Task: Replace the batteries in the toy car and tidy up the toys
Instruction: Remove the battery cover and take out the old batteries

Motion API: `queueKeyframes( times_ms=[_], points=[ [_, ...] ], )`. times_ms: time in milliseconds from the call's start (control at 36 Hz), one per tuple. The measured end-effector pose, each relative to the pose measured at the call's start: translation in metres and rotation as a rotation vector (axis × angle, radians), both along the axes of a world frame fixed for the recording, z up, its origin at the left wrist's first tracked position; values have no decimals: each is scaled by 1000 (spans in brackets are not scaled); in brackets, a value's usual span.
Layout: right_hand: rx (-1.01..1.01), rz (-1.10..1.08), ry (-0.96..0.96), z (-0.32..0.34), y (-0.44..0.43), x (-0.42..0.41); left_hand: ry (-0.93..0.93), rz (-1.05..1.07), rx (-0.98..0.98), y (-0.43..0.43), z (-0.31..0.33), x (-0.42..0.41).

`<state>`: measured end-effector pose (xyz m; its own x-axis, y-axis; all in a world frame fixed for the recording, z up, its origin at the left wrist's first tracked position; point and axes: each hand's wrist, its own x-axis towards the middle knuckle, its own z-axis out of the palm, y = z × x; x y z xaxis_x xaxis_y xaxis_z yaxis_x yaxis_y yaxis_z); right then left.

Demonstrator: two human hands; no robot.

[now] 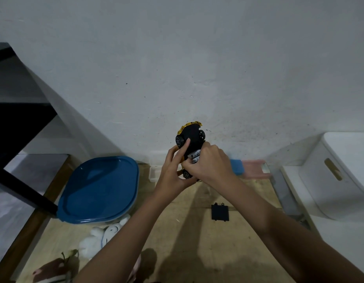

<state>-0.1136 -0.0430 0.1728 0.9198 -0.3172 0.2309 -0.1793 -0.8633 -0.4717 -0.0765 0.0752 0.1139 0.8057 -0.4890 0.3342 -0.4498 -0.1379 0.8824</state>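
Looks like a home room. Plain white wall (177, 58), wooden table (197, 252) with stuffed toys (93, 240), a blue-lidded storage tub (99, 188), white bin (340, 172).

dim, bluish | soft arm shadows on floor (197, 252) | wide-angle bending at edges | mild blur

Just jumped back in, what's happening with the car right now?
The person holds the toy car upside down above the table, left hand gripping its body, right hand working at the batteries in the open compartment. The black battery cover lies loose on the table. A blue-lidded container and plush toys sit to the left, not yet tidied.
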Motion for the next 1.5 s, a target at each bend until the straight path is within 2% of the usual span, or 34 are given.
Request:
queueKeyframes(
  times_ms=[444, 778, 917, 1000, 1139, 1250, 1417, 1500],
  points=[
    [17, 22, 3, 1, -2, -2, 9, 7, 14, -2, -3, 0],
    [10, 24, 32, 1, -3, 0, 86, 7, -26, 3, -1, 1],
    [85, 53, 54, 1, -9, 1, 121, 38, -48, 6, 0, 3],
    [38, 80, 9, 1, -12, 0, 180, 44, -86, 8, 3, 4],
    [-139, 203, -229, -4, -17, -3, 221, 22, -111, 9, 8, 6],
    [-208, 334, -235, -10, -19, 1, 243, -12, -85, 10, 9, 7],
    [-183, 396, -184, -14, -24, 7, 255, -44, -35, 14, 7, 6],
    [38, 399, -199, -7, -28, 8, 241, -42, -39, 17, 8, 7]
  ],
)
